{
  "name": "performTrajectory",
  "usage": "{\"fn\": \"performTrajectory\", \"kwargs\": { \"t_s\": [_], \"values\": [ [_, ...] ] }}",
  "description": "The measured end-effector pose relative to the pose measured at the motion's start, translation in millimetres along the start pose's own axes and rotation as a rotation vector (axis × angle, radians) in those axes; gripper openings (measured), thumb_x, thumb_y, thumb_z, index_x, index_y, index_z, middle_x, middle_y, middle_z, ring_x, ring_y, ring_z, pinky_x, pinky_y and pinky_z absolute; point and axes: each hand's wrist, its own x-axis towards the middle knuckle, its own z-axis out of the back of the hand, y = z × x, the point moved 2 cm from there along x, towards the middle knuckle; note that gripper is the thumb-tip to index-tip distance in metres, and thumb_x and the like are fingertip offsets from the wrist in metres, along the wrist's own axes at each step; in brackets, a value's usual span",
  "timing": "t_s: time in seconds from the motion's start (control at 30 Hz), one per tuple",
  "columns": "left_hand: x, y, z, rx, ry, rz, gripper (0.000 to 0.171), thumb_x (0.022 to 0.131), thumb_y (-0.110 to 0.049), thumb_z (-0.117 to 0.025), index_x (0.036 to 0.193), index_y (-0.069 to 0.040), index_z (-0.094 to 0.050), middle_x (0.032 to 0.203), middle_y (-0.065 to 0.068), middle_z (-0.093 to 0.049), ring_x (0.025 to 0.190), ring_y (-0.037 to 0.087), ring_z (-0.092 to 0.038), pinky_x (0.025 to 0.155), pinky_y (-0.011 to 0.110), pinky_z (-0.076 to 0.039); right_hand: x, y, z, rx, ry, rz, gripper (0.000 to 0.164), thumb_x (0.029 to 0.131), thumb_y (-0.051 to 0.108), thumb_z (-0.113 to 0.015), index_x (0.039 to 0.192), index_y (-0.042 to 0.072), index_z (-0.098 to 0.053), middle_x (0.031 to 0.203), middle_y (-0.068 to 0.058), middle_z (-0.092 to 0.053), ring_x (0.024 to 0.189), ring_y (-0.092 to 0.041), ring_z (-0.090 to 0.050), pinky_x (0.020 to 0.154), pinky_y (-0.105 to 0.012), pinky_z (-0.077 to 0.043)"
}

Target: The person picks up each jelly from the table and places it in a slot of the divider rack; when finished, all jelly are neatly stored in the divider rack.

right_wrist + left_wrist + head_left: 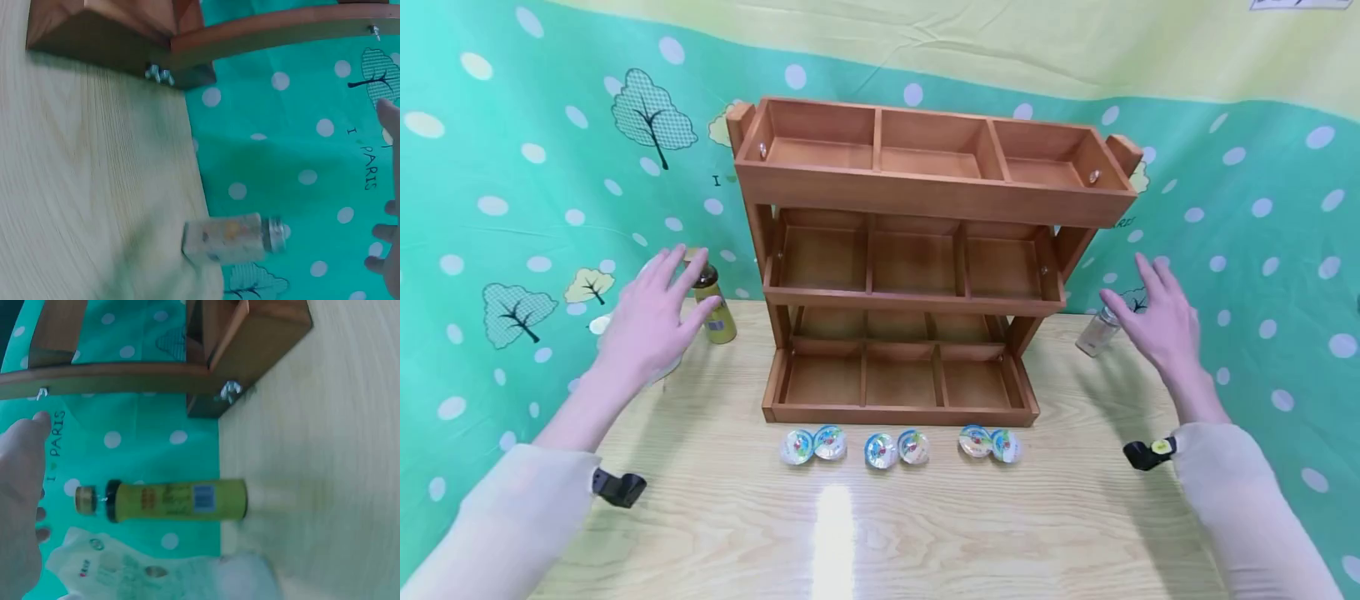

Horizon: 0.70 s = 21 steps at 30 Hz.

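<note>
My left hand [651, 321] hovers with fingers spread, left of a brown wooden three-tier rack [898, 412]. It partly overlaps a yellow-labelled bottle [721, 321] in the head view. In the left wrist view that bottle [181, 500] shows a cork-like top and a dark neck ring, and a whitish plastic pack [162, 575] is beside it. On the rack's other side my right hand [1165, 321] is raised, fingers apart and holding nothing. Nearest to it is a small clear jar with a metallic cap [1097, 332], also seen as a jar [225, 239] in the right wrist view.
Three pairs of small foil-lidded cups [880, 450] line up along the rack's front edge on the wooden table [962, 533]. Each rack tier has three compartments. A green dotted cloth [587, 167] hangs behind and at both sides.
</note>
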Motion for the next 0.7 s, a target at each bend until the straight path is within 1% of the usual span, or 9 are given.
{"fn": "performTrajectory", "kwargs": {
  "t_s": [0.1,0.17,0.23,0.3,0.37,0.47,0.53,0.63,0.7],
  "values": [
    [-7.0,-7.2,-9.4,-0.097,-0.057,0.029,0.066,0.107,-0.042,-0.050,0.164,-0.019,-0.028,0.163,0.024,-0.036,0.148,0.050,-0.034,0.119,0.071,-0.030,-8,3,-6,0.156,-0.127,-0.062,0.073,0.100,0.054,-0.055,0.163,0.028,-0.031,0.171,-0.011,-0.029,0.154,-0.043,-0.031,0.120,-0.071,-0.028],
    [-11.4,-11.9,-17.7,-0.156,-0.076,0.053,0.064,0.107,-0.040,-0.052,0.163,-0.018,-0.031,0.158,0.026,-0.043,0.143,0.050,-0.040,0.116,0.070,-0.035,-13,6,-11,0.256,-0.220,-0.109,0.065,0.099,0.049,-0.059,0.158,0.029,-0.042,0.164,-0.008,-0.043,0.147,-0.035,-0.044,0.120,-0.057,-0.038],
    [-16.0,-15.5,-27.0,-0.221,-0.085,0.080,0.063,0.107,-0.039,-0.052,0.163,-0.018,-0.033,0.152,0.029,-0.048,0.138,0.050,-0.044,0.112,0.070,-0.038,-19,10,-18,0.352,-0.304,-0.146,0.056,0.099,0.045,-0.062,0.152,0.029,-0.052,0.155,-0.006,-0.054,0.137,-0.027,-0.054,0.115,-0.041,-0.048],
    [-20.5,-17.6,-37.2,-0.270,-0.078,0.110,0.062,0.108,-0.040,-0.050,0.163,-0.018,-0.032,0.150,0.030,-0.050,0.137,0.050,-0.045,0.113,0.070,-0.038,-26,15,-26,0.434,-0.353,-0.178,0.050,0.099,0.042,-0.063,0.147,0.031,-0.057,0.148,-0.005,-0.059,0.130,-0.021,-0.059,0.106,-0.028,-0.053],
    [-26.0,-17.8,-47.8,-0.325,-0.066,0.141,0.062,0.108,-0.042,-0.049,0.163,-0.018,-0.032,0.148,0.030,-0.051,0.137,0.049,-0.046,0.113,0.070,-0.038,-32,19,-35,0.503,-0.369,-0.198,0.046,0.099,0.040,-0.063,0.145,0.030,-0.060,0.145,-0.007,-0.060,0.127,-0.017,-0.061,0.102,-0.021,-0.054],
    [-35.3,-17.4,-62.2,-0.398,-0.032,0.176,0.063,0.108,-0.043,-0.048,0.163,-0.018,-0.031,0.149,0.030,-0.051,0.136,0.049,-0.047,0.112,0.070,-0.038,-43,23,-48,0.570,-0.368,-0.211,0.043,0.101,0.036,-0.063,0.143,0.027,-0.061,0.144,-0.008,-0.061,0.124,-0.012,-0.062,0.098,-0.017,-0.053],
    [-41.5,-16.6,-69.9,-0.443,-0.011,0.189,0.063,0.108,-0.042,-0.048,0.163,-0.017,-0.030,0.149,0.030,-0.051,0.134,0.049,-0.050,0.110,0.069,-0.041,-49,26,-55,0.601,-0.371,-0.218,0.042,0.101,0.034,-0.063,0.141,0.022,-0.063,0.140,-0.007,-0.063,0.120,-0.008,-0.062,0.095,-0.015,-0.051],
    [-49.0,-15.2,-78.8,-0.504,0.031,0.194,0.064,0.109,-0.041,-0.048,0.163,-0.013,-0.029,0.151,0.031,-0.049,0.132,0.049,-0.053,0.108,0.068,-0.044,-57,30,-61,0.648,-0.371,-0.241,0.038,0.101,0.031,-0.063,0.135,0.014,-0.066,0.126,0.003,-0.066,0.111,-0.001,-0.060,0.089,-0.013,-0.048],
    [-53.1,-13.9,-83.9,-0.552,0.079,0.202,0.065,0.109,-0.040,-0.047,0.163,-0.011,-0.027,0.152,0.032,-0.048,0.132,0.049,-0.054,0.109,0.066,-0.044,-62,34,-64,0.704,-0.363,-0.252,0.033,0.101,0.027,-0.064,0.128,0.008,-0.067,0.115,0.010,-0.064,0.105,0.001,-0.059,0.087,-0.012,-0.050]
  ]
}}
